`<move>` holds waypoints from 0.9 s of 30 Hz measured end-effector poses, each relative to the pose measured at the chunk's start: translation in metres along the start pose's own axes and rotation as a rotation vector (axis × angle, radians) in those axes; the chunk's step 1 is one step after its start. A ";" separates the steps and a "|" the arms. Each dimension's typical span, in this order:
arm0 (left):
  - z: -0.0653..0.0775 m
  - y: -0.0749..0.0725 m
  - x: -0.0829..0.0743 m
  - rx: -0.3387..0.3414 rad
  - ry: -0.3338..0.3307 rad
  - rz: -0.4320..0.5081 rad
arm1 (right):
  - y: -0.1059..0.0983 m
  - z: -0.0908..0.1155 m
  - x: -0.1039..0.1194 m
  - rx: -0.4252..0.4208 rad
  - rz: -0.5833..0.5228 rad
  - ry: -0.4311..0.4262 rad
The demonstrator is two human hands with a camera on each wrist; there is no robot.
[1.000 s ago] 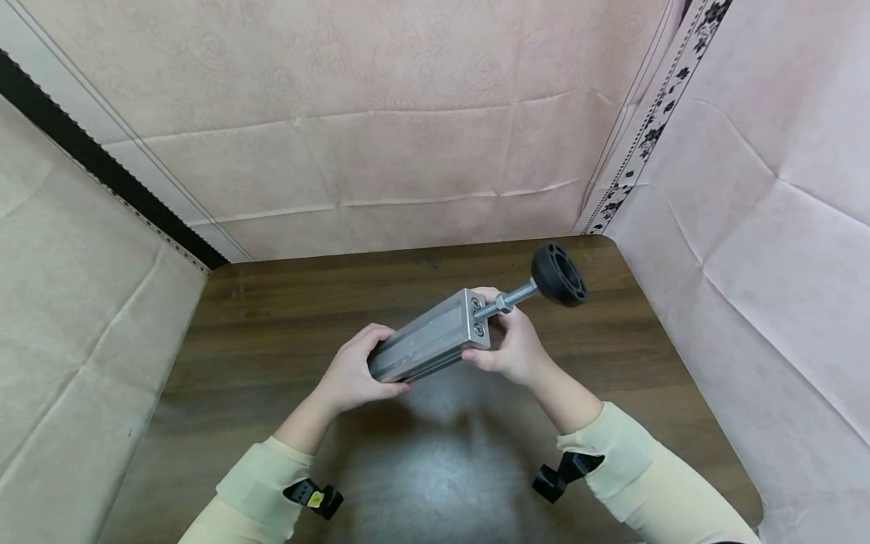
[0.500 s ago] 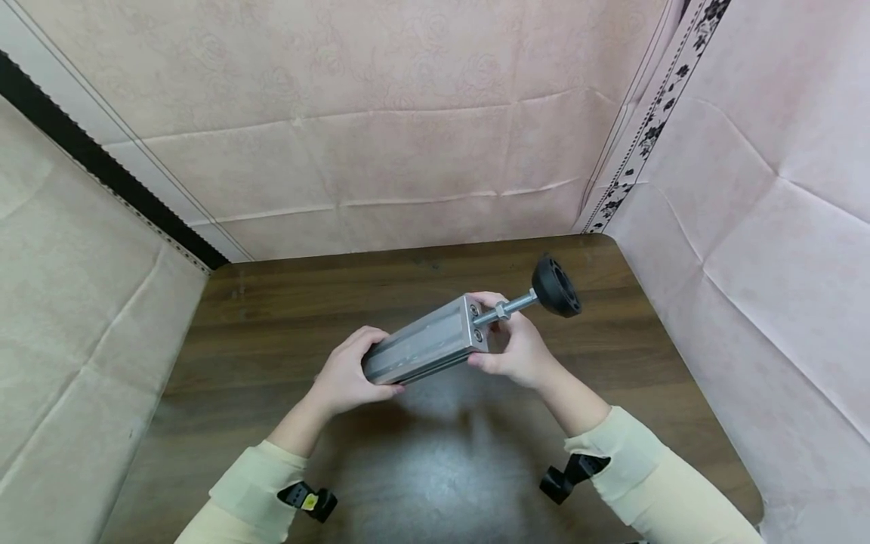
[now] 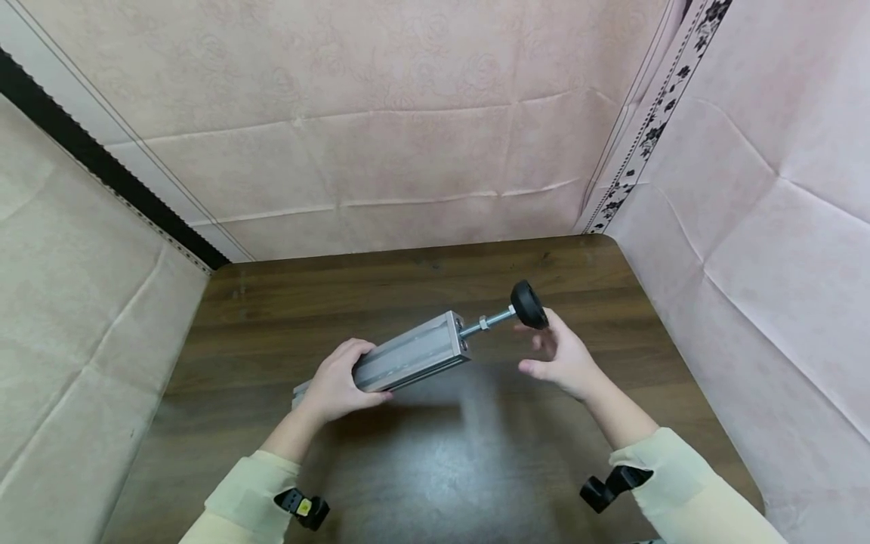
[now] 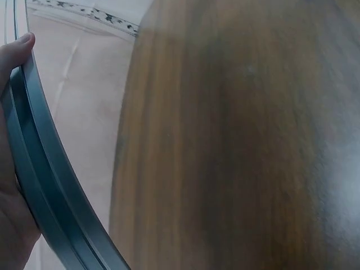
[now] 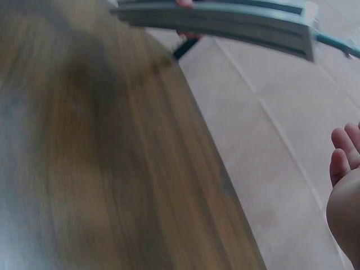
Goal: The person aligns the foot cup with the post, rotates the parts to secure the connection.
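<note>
My left hand [image 3: 340, 381] grips a silver aluminium profile [image 3: 411, 353] around its lower part, thumb on the near side. The grooved profile [image 4: 48, 163] tilts up to the right, held over the table. From its far end sticks a threaded rod with a nut [image 3: 484, 323], tipped by a black round levelling foot [image 3: 529, 304]. Beside that foot is my right hand [image 3: 560, 359], fingers apart and loosely bent; the upper fingers lie partly behind the foot, and I cannot tell whether they touch it. In the right wrist view the profile [image 5: 225, 21] is away from this hand.
Below lies a brown wood-grain table [image 3: 272, 302] with rounded corners. Pale patterned cloth [image 3: 408, 151] hangs behind it and along both sides. A black wrist camera [image 3: 302, 508] is strapped on the left sleeve, another black camera [image 3: 615, 487] on the right.
My right hand has let go of the profile's end and moved right, beside the foot. The profile has shifted slightly left and down, still held by my left hand.
</note>
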State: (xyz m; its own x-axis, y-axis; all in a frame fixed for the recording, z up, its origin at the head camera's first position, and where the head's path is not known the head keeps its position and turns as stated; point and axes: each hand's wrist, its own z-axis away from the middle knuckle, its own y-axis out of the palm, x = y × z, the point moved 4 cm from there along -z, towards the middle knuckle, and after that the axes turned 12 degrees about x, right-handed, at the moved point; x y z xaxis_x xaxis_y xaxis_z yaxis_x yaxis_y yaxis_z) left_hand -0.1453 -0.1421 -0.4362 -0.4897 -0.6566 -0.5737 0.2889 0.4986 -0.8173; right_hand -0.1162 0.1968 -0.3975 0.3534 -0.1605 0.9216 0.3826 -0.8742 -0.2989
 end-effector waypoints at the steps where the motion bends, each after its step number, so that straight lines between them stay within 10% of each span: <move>1: 0.001 0.001 0.002 0.002 -0.005 -0.006 | -0.004 0.003 -0.002 -0.003 0.009 0.015; 12: 0.006 0.005 0.010 0.041 -0.050 -0.060 | -0.027 0.006 -0.005 0.081 0.101 -0.023; 27: 0.007 0.010 0.012 0.047 -0.001 -0.145 | -0.027 0.005 -0.016 0.156 0.149 0.140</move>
State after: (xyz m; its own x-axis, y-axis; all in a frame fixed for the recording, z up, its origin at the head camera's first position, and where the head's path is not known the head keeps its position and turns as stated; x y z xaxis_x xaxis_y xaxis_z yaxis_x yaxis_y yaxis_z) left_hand -0.1425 -0.1490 -0.4522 -0.5281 -0.7203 -0.4498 0.2539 0.3715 -0.8931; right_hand -0.1278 0.2256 -0.4058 0.2985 -0.3533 0.8866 0.4661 -0.7567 -0.4585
